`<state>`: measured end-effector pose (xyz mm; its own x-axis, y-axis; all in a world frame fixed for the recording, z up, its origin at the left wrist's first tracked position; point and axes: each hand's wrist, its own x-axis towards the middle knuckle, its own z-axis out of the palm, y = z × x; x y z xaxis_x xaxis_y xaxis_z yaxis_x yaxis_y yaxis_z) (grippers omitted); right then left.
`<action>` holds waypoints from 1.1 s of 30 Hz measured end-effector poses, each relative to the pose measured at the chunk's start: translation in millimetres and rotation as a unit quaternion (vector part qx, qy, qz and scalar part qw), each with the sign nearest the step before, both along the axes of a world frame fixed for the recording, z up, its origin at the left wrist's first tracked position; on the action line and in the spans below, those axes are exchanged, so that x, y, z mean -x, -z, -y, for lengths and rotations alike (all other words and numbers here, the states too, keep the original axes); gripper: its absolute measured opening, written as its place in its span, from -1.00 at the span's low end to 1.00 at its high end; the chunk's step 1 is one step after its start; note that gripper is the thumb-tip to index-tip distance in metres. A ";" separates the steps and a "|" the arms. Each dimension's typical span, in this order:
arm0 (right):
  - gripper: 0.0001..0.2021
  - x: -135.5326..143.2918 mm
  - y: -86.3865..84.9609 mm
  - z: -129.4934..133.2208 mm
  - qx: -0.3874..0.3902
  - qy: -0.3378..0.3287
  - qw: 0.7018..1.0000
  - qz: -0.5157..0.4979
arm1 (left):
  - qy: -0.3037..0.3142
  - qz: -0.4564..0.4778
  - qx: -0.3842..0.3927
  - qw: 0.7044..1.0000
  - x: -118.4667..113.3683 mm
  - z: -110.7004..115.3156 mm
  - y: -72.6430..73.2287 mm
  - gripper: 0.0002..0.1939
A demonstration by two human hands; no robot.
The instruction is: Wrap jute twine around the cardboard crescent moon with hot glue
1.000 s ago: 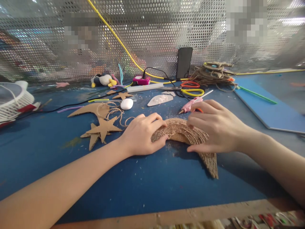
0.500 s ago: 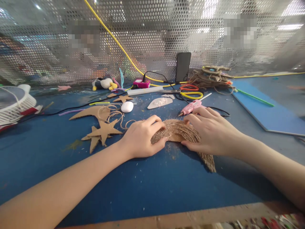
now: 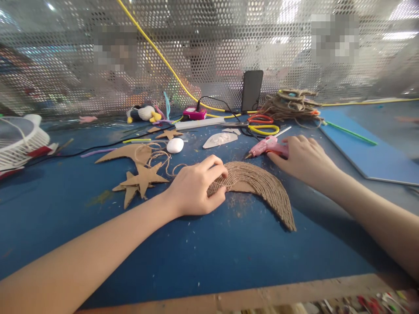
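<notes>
A cardboard crescent covered in rows of jute twine (image 3: 265, 181) lies on the blue table, with bare cardboard at its inner edge. My left hand (image 3: 199, 185) pinches its left end between thumb and fingers, hiding that tip. Loose twine (image 3: 165, 159) trails from behind this hand toward the left. My right hand (image 3: 303, 155) is closed around the handle of a pink glue gun (image 3: 262, 147), thumb on the near side and fingers on the far side. The gun rests on the table behind the crescent, its nozzle pointing left.
Cardboard stars (image 3: 144, 179) and a bare crescent (image 3: 126, 153) lie left, near a white pebble-like piece (image 3: 175, 145). Behind are scissors (image 3: 263, 129), a glue-spotted scrap (image 3: 220, 140), a phone (image 3: 252, 90) and a twine bundle (image 3: 291, 104). A blue board (image 3: 369, 148) lies right.
My right hand has let go of the twine-covered crescent and moved back and right to the glue gun. My left hand stays on the crescent's left end.
</notes>
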<state>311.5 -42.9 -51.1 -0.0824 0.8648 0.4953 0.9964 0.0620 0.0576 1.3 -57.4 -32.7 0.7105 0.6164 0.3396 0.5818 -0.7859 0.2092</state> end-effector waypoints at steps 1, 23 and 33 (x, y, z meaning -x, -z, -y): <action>-0.57 -2.3 2.0 -2.8 0.018 -0.005 1.000 0.005 | 0.004 0.009 0.001 1.000 0.2 -0.3 0.3 -0.78; -0.70 0.5 -12.1 -10.8 0.078 0.050 0.987 -0.132 | 0.000 0.039 0.013 0.999 -2.5 -2.3 3.0 -0.92; -0.75 23.9 -19.0 9.0 0.030 -0.207 0.971 -0.120 | -0.027 -0.005 0.048 0.998 -4.9 -2.1 -1.3 -0.89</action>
